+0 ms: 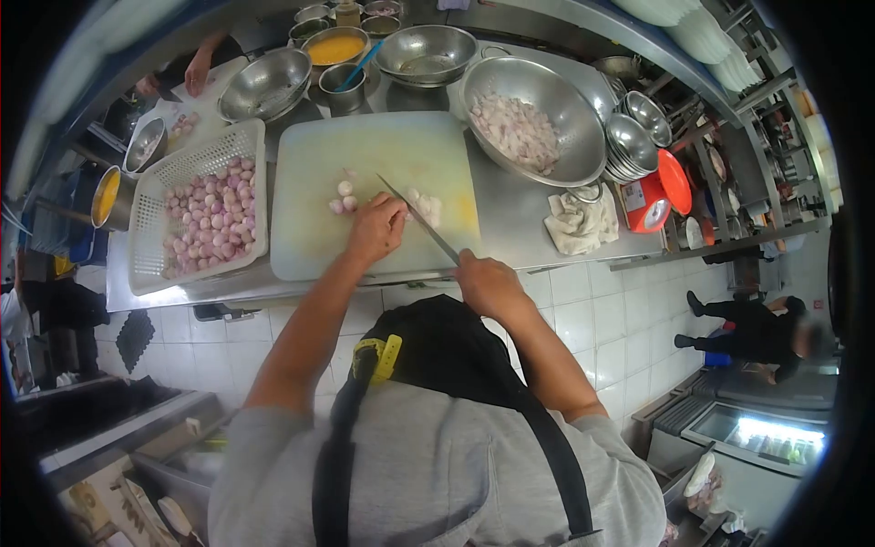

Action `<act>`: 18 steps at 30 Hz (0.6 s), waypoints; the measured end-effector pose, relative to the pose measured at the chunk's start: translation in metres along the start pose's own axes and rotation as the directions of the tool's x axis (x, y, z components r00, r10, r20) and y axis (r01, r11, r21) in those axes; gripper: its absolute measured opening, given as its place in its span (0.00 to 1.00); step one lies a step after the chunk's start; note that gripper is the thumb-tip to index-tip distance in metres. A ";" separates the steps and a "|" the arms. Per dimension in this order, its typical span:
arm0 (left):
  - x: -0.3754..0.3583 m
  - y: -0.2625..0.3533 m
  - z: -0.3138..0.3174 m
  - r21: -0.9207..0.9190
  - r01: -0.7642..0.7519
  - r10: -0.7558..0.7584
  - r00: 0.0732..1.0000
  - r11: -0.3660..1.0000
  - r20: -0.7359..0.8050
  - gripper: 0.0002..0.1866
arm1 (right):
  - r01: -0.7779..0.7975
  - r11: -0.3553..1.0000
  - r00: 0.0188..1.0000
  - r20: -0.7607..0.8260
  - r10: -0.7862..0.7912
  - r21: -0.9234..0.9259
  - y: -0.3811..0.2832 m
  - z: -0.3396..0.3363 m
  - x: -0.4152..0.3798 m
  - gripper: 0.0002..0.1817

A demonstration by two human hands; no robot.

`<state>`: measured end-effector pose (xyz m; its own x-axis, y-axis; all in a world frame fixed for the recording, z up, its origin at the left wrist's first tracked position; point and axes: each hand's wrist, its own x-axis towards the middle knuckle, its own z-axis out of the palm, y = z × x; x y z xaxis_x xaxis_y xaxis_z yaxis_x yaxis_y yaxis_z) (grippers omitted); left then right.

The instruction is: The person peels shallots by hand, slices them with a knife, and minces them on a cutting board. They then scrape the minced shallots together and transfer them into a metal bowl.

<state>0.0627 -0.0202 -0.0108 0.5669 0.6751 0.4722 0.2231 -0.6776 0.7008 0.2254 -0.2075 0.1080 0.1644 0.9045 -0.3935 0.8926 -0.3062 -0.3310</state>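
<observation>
My right hand [488, 284] grips the handle of a knife [424, 221], its blade slanting up and left over a pale cutting board [314, 159]. Close against the blade, my left hand [375, 228] has its fingers curled down on a shallot, mostly hidden under the fingertips. Just beyond that hand lie a few peeled shallots [345, 189]. Chopped shallot [425, 208] sits on the board to the right of the blade.
A white basket [146, 214] of peeled shallots stands left of the board. At right are a steel colander [583, 128] with chopped shallots, a crumpled cloth [581, 221] and a red scale [649, 202]. Steel bowls line the back. Another person's hands [197, 73] work at far left.
</observation>
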 end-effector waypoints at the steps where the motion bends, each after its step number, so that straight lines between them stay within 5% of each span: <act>1: 0.000 0.000 0.000 0.002 -0.018 0.018 1.000 1.000 -0.007 0.03 | -0.001 1.000 1.000 0.005 0.001 0.000 -0.003 -0.004 -0.004 0.14; 18: 0.001 -0.007 -0.013 0.081 -0.175 0.166 0.981 0.981 0.102 0.04 | 0.003 0.999 1.000 -0.013 -0.003 -0.034 -0.002 0.001 -0.011 0.14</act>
<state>0.0513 -0.0110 -0.0081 0.6742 0.5197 0.5247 0.1845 -0.8065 0.5617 0.2217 -0.2175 0.1122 0.1667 0.9094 -0.3811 0.9070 -0.2931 -0.3025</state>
